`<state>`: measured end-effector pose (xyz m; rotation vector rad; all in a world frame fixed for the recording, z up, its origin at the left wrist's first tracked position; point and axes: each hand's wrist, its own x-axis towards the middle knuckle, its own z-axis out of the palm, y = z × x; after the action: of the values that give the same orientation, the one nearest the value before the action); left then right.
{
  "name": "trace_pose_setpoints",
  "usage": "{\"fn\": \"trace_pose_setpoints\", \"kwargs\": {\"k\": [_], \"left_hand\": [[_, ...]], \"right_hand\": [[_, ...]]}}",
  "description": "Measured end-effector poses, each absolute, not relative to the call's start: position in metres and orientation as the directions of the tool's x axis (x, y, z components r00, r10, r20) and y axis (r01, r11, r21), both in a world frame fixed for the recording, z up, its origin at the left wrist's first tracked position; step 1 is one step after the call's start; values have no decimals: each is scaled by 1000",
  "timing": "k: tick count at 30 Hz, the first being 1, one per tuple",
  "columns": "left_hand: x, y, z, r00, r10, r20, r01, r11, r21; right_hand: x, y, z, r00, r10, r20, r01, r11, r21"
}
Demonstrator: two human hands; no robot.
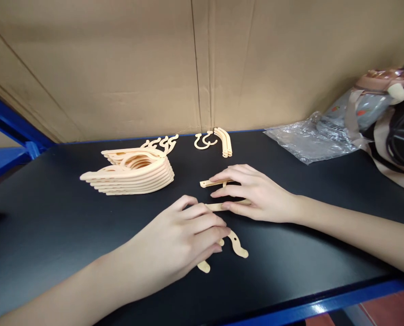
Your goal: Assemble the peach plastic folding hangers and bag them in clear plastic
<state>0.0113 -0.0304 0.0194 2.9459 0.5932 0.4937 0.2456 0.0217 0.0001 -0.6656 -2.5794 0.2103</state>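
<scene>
Nearest me, the left hand (195, 231) curls over cream curved pieces (238, 246) that poke out beside its fingertips; whether it grips them, I can't tell. Just beyond, the right hand (251, 192) is spread, fingers over slim strips (207, 184) on the worktop (86, 226). Beyond the left hand sits a hanger stack (134, 176); past the right, loose hooks (202, 144) and curved arms (224, 144).

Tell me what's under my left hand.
Ends of cream pieces show past your left hand on the black table; the rest is covered, so I can't tell its shape.
</scene>
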Motion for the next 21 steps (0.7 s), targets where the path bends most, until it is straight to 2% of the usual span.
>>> {"fn": "trace_pose_setpoints", "kwargs": {"k": [6,10,13,16,21], "left_hand": [[10,-28,18,880,350,321,348,-935,65],[5,-23,16,818,461,346,459,-884,92],[2,-21,15,704,619,349,610,-778,149],[-1,-19,13,604,718,346,712,-681,170],[-5,-11,12,595,739,317,744,-655,131]], "right_hand": [[246,24,-2,-822,453,346,327,872,-365],[248,26,-1,-797,517,311,297,784,-545],[249,27,2,-773,582,253,278,669,-690],[251,28,4,-766,598,237,249,616,-747],[253,30,6,-764,608,217,203,546,-813]]}}
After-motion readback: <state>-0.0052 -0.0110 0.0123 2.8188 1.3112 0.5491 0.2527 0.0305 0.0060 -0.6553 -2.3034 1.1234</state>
